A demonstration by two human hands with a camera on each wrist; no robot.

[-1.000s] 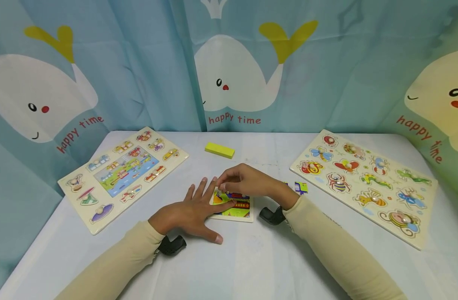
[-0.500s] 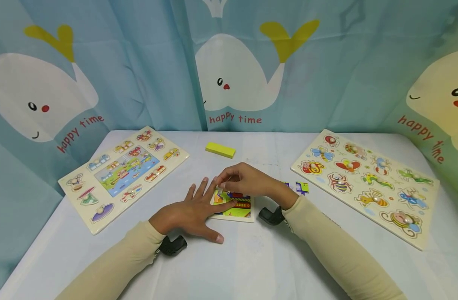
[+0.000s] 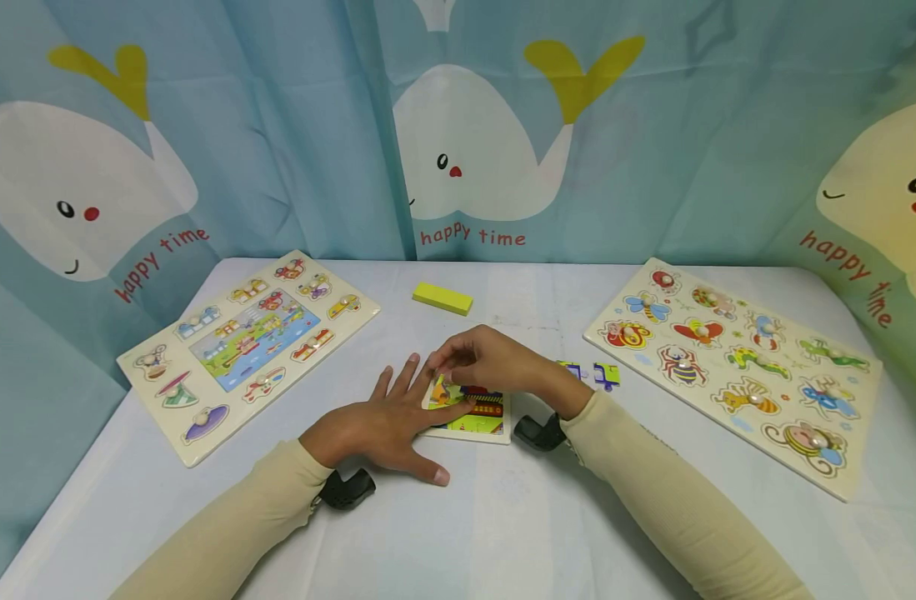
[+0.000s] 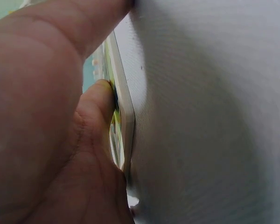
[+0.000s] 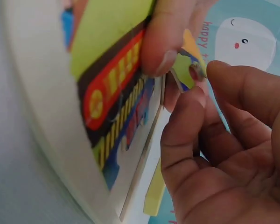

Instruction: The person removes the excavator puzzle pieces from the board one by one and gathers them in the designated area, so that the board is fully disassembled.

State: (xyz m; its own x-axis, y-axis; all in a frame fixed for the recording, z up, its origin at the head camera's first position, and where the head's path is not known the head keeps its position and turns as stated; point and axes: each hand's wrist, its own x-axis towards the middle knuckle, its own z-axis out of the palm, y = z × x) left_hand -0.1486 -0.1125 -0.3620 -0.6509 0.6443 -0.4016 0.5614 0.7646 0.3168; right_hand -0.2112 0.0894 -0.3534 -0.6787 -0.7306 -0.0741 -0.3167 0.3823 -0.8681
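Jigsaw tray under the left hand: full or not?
Not full: the right-wrist view shows bare backing in the jigsaw tray, and loose jigsaw pieces lie on the table.

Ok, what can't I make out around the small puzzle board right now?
Head view: the pinched piece, mostly hidden by the right hand.
Head view: one loose piece, partly behind that hand's wrist.
Right wrist view: part of the puzzle board, cut off by the top edge.
Left wrist view: the board's picture, nearly edge-on behind the left hand.
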